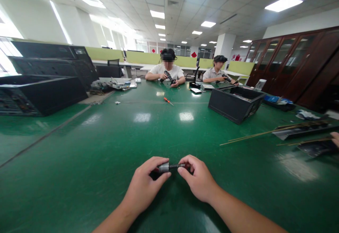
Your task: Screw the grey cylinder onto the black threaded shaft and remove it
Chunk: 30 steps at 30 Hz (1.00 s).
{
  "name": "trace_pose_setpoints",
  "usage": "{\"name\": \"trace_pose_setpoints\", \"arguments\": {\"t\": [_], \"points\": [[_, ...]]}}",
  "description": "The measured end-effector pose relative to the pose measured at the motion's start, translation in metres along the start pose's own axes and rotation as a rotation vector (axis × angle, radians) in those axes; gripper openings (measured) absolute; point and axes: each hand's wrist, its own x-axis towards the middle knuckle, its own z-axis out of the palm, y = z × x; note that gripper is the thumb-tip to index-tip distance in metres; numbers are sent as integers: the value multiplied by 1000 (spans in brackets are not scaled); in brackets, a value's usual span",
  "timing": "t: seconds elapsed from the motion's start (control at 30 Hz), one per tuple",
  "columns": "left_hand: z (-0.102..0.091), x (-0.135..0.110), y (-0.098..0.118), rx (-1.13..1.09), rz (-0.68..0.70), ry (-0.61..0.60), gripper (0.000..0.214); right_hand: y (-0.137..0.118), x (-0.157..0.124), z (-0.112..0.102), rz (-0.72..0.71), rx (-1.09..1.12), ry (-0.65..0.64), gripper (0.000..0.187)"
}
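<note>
Just above the green tabletop (pixel 116 148), near the person's side, my two hands meet at a small tool part. It is a grey metal cylinder (pixel 164 167) with a thin dark shaft (pixel 173 166) sticking out to the right, much like a drill chuck with a bit; its exact kind is unclear. My left hand (pixel 143 180) is closed around the cylinder between thumb and fingers. The shaft's right end is pinched by the thumb and fingertips of my right hand (pixel 198 178). The part lies nearly level, and its left end is hidden by my left hand.
An orange screwdriver (pixel 167 101) lies farther up the table. Black computer cases stand at left (pixel 63 93) and right (pixel 227 104). Thin brass-coloured rods (pixel 254 135) lie at right, near another person's hand (pixel 335 138). Two people (pixel 164 71) (pixel 215 74) sit opposite with power screwdrivers.
</note>
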Motion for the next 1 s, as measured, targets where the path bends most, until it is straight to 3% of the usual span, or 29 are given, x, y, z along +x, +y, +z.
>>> {"name": "trace_pose_setpoints", "arguments": {"t": [1.0], "points": [[0, 1, 0, 16, 16, 32, 25, 3, 0, 0, 6, 43, 17, 8]]}}
